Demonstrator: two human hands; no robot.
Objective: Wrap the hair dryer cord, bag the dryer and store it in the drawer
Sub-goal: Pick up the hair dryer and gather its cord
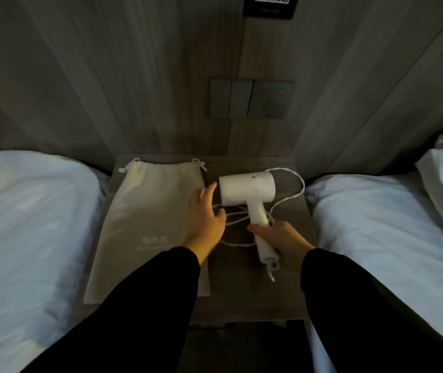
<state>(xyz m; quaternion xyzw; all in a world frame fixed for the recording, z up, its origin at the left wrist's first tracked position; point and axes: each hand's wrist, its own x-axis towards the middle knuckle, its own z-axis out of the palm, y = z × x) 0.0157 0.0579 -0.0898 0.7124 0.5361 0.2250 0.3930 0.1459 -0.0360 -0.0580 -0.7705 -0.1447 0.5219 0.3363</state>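
on the bedside table between two beds, i see the white hair dryer lying on the right half of the top. its barrel is nearer the wall and its handle points back toward the camera. the right hand grips the handle low down, with the thumb laid across it and the fingers curled around from the far side. the left hand is relaxed, fingers straight and a little spread, with the index fingertip just beside the barrel's left end. from here i cannot tell whether that hand touches the cord.

the cord is loose and unwrapped. one long loop swings out past the barrel toward the table's right edge, and more loops lie tangled by the handle, between the two hands.

the pale drawstring bag lies flat on the left half of the table with its gathered mouth toward the wall and faint lettering low on it. the left wrist crosses its right edge. both forearms wear dark sleeves.

white bedding lies on the left bed and the right bed. on the wood-panel wall above sit a grey switch plate, a socket just beside it, and a dark sign at the top edge.
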